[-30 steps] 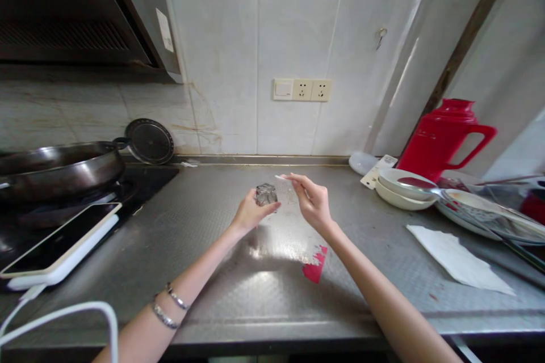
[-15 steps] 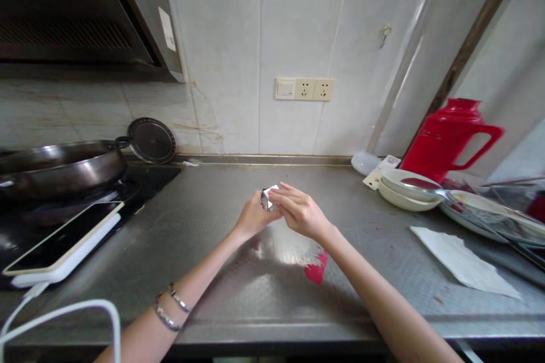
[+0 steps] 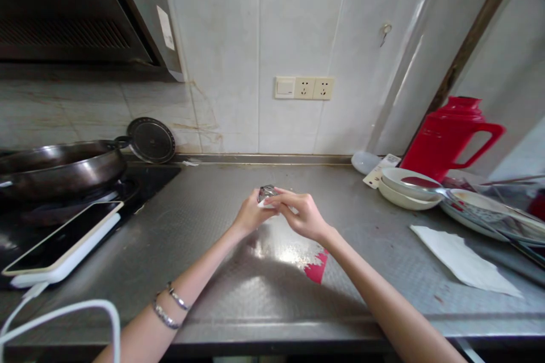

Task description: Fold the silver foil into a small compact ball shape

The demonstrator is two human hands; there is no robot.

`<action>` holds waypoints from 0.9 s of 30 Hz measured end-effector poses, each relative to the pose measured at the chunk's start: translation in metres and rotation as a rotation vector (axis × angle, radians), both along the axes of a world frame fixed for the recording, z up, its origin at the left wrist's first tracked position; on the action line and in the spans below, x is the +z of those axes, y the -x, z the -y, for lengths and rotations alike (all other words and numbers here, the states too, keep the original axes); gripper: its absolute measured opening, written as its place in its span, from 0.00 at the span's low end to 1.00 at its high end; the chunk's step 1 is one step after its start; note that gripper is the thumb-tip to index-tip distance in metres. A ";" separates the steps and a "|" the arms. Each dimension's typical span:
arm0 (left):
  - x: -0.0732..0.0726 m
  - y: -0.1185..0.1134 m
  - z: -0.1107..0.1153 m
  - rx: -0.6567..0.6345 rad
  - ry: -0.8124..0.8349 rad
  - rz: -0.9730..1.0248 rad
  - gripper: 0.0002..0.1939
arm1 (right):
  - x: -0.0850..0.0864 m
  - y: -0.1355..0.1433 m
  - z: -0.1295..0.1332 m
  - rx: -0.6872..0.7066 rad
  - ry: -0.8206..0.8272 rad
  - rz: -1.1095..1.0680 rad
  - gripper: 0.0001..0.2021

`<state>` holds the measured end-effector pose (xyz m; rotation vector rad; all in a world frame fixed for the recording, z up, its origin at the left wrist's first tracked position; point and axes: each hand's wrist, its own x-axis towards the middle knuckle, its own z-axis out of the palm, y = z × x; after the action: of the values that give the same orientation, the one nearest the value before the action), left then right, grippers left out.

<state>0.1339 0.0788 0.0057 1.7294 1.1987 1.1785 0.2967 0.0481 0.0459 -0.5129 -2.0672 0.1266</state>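
Note:
Above the middle of the metal counter point(image 3: 191, 272), my left hand point(image 3: 251, 213) is closed around a small shiny metallic object point(image 3: 267, 191). My right hand point(image 3: 301, 215) meets it from the right, its fingers pinching a small white piece point(image 3: 264, 203) against the front of the shiny object. What exactly the object is cannot be made out, as the fingers cover much of it. A torn red scrap point(image 3: 315, 270) lies on the counter below my right wrist.
At left, a pan point(image 3: 63, 167) sits on the black stove, with a phone point(image 3: 63, 238) on a white block and a cable. At right stand a red thermos point(image 3: 447, 136), stacked bowls point(image 3: 404, 195) and plates point(image 3: 468, 218), near a white tissue point(image 3: 462, 258).
The white piece and my right fingertips have shifted from the top of the shiny object down to its front side, so more of its top shows. My left hand has barely moved.

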 end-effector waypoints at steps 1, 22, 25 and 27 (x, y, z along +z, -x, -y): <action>0.001 -0.001 0.001 0.007 0.029 0.006 0.24 | 0.001 -0.003 -0.002 -0.070 0.045 -0.072 0.12; 0.018 0.001 0.006 -0.139 0.284 0.148 0.29 | -0.027 -0.004 -0.025 0.138 0.543 -0.090 0.38; 0.016 0.000 0.007 -0.185 0.319 0.158 0.33 | -0.036 0.002 -0.028 0.127 0.517 -0.154 0.34; 0.015 0.001 0.007 -0.232 0.334 0.202 0.37 | -0.037 0.002 -0.029 0.117 0.519 -0.180 0.33</action>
<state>0.1333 0.0720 0.0207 1.4181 0.9794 0.9292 0.2947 0.0771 0.0089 -0.6640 -1.8794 0.7646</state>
